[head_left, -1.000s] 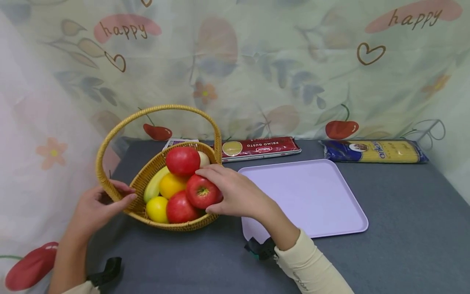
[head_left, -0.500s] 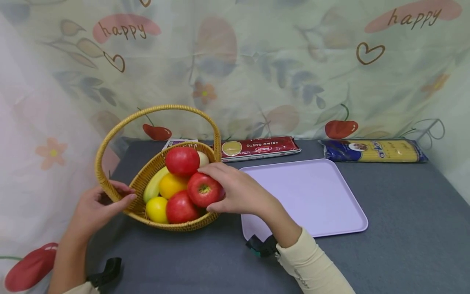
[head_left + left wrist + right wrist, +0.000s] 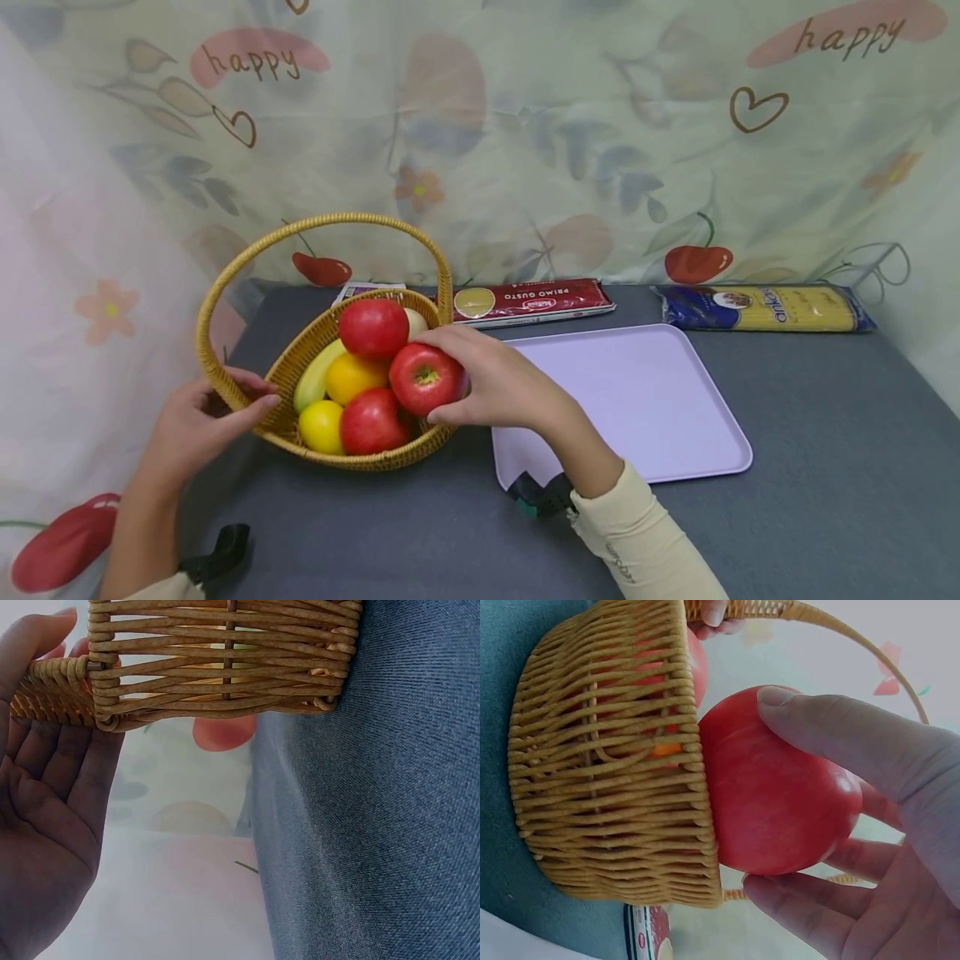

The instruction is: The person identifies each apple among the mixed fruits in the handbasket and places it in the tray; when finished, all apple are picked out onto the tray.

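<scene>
A wicker basket (image 3: 288, 367) with a tall handle (image 3: 330, 222) stands on the grey table, filled with red apples, yellow fruit and a pale green one. My right hand (image 3: 487, 383) grips a red apple (image 3: 426, 379) just above the basket's right rim; in the right wrist view the apple (image 3: 776, 799) sits between thumb and fingers beside the basket wall (image 3: 615, 772). My left hand (image 3: 202, 417) holds the basket's left rim, thumb over the edge (image 3: 56, 675), fingers under it. Another red apple (image 3: 372, 327) tops the pile.
A lilac tray (image 3: 637, 400) lies right of the basket. Behind it lie a red pasta packet (image 3: 532, 302) and a blue and yellow spaghetti packet (image 3: 765, 308). A patterned curtain hangs behind and to the left of the table.
My right hand has lifted the red apple up and a little to the right, off the pile. The left hand and basket stay where they were.
</scene>
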`<state>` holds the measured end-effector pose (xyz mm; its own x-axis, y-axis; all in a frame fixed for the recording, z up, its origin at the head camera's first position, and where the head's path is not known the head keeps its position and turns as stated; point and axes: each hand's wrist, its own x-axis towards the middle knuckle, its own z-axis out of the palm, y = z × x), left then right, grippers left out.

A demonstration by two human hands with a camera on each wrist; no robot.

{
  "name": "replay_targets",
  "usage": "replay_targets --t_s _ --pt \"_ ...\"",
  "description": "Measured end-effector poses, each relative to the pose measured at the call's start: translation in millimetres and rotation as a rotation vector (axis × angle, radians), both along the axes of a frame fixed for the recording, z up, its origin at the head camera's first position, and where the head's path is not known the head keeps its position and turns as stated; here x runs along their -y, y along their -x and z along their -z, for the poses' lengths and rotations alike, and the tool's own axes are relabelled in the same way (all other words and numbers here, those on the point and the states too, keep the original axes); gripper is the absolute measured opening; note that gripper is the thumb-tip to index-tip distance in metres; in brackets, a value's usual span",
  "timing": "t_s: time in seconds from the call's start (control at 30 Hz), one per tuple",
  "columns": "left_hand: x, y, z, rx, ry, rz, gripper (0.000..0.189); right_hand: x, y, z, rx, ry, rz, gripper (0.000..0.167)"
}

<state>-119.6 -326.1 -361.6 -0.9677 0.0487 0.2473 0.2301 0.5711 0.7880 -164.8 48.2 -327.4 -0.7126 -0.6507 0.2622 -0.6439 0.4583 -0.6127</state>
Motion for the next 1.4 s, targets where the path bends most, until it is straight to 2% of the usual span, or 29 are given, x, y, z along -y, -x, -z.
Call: replay_targets --t_s 0.2,0.43,0.73,0.97,1.3,1.4 --pt "1.4 1.1 3.8 -0.015 -0.005 0.001 0.023 -8.2 4.7 -2.2 -0.026 0.006 0.022 0.075" --pt "2.6 2.0 5.8 -0.013 0.002 -0.004 0.023 -18.7 8.3 -3.4 0.005 0.033 0.069 0.077" --pt "0.7 0.9 4.1 -0.007 -0.001 0.004 0.021 -30.2 13.4 -2.6 0.03 0.089 0.108 0.075" --pt "-0.4 -1.1 2.9 0.0 -0.007 0.004 0.022 -39.2 20.8 0.4 0.015 0.129 0.109 0.075" --pt "-0.5 -0.6 2.4 0.004 -0.009 -0.017 0.022 -48.2 26.0 3.1 0.063 0.068 0.198 0.08" --pt "-0.4 -0.5 2.4 -0.003 -0.005 -0.007 0.022 -50.4 27.8 4.4 0.07 0.057 0.209 0.082"
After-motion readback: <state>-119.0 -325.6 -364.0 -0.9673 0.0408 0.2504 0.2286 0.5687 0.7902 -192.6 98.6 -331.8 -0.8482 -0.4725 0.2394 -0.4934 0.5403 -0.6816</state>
